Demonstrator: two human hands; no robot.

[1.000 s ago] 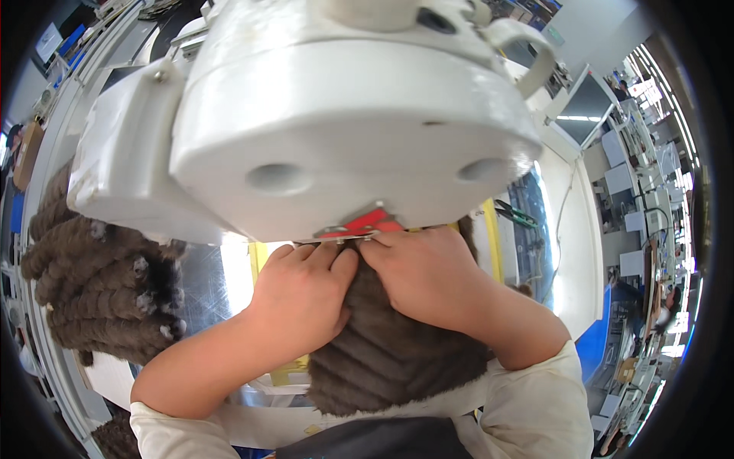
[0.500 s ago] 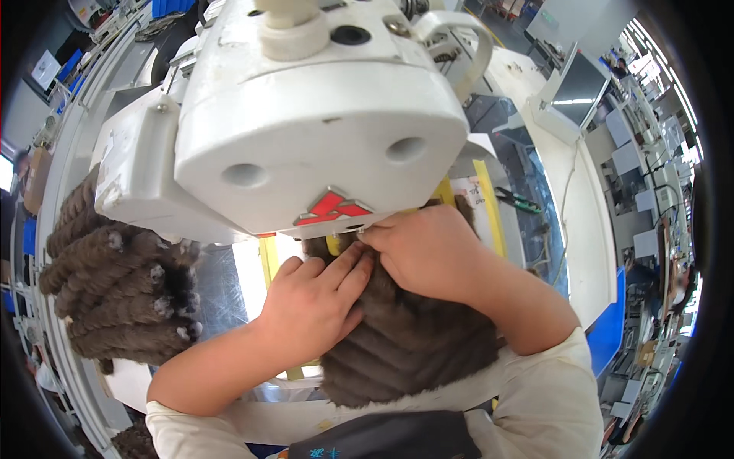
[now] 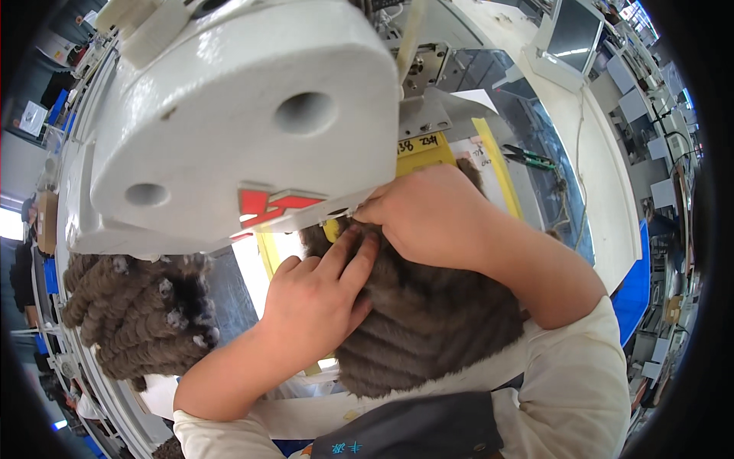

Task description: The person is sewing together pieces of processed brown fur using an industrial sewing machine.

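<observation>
A brown, ribbed fur piece [image 3: 428, 325] lies under the head of a white industrial sewing machine [image 3: 245, 122] and drapes toward my body. My left hand [image 3: 310, 294] rests on its left side, index and middle fingers stretched forward over the fur, thumb lower down on it. From the right, my right hand [image 3: 432, 218] pinches the fur's far end, its fingertips close below the machine head. Beside the left fingertips shows a small yellow part [image 3: 331, 230]. The machine head hides the needle and stitching point.
Rolled brown fur strips [image 3: 145, 317] are piled at the left. Black-and-green thread snips [image 3: 529, 157] lie at the right, near a yellow strip [image 3: 497, 168]. A grey screen [image 3: 569, 38] stands at the far right, and a blue bin [image 3: 633, 283] beside the table edge.
The view has shifted, so the machine head appears larger and further left. Both hands keep nearly the same place on the fur; the right fingers still pinch its far end.
</observation>
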